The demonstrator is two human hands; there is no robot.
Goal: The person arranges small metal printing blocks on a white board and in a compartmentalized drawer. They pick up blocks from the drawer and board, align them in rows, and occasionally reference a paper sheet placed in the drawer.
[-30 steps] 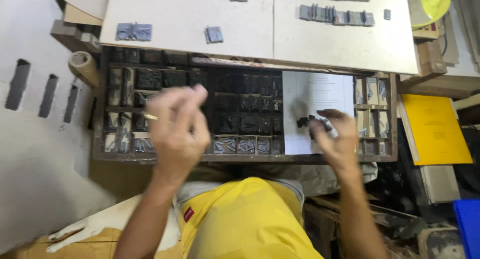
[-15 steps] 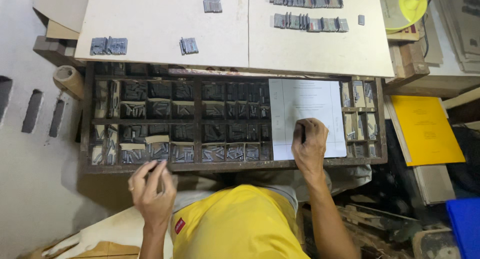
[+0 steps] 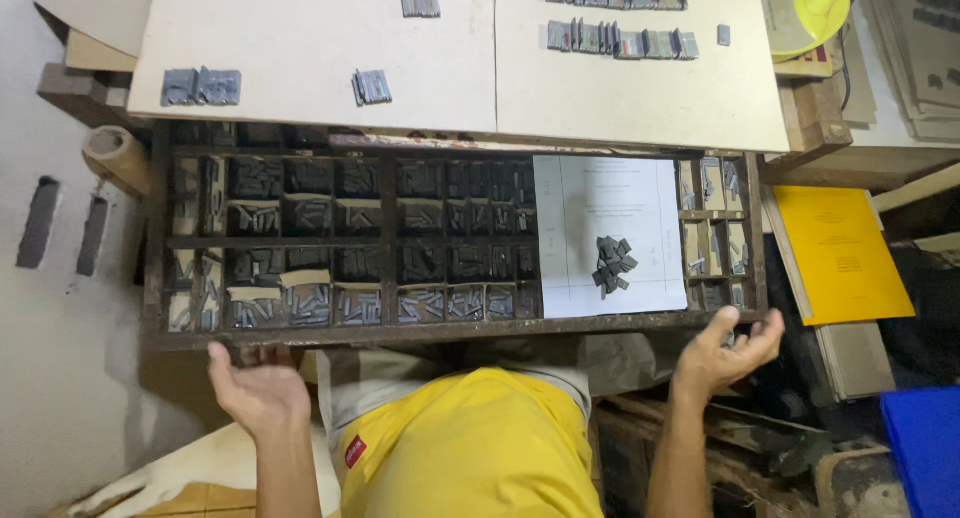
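A dark wooden type case (image 3: pixel 450 330) with many small compartments of grey metal type lies in front of me. A white printed sheet (image 3: pixel 610 213) covers its right part, with a small heap of metal type pieces (image 3: pixel 611 265) on it. My left hand (image 3: pixel 255 386) is open, palm up, just below the case's front rail at the left. My right hand (image 3: pixel 722 350) is open too, fingers spread, at the rail's right end. Neither hand holds anything. My yellow shirt fills the bottom middle.
A pale board (image 3: pixel 300 48) behind the case carries rows and small groups of metal type (image 3: pixel 615 40). A yellow folder (image 3: pixel 838 253) lies at the right, a blue box (image 3: pixel 925 443) at the lower right, a cardboard tube (image 3: pixel 117 156) at the left.
Both hands have drawn back from the case to its front rail and opened. The right hand has left the sheet, where a heap of type pieces now lies. The view has tilted.
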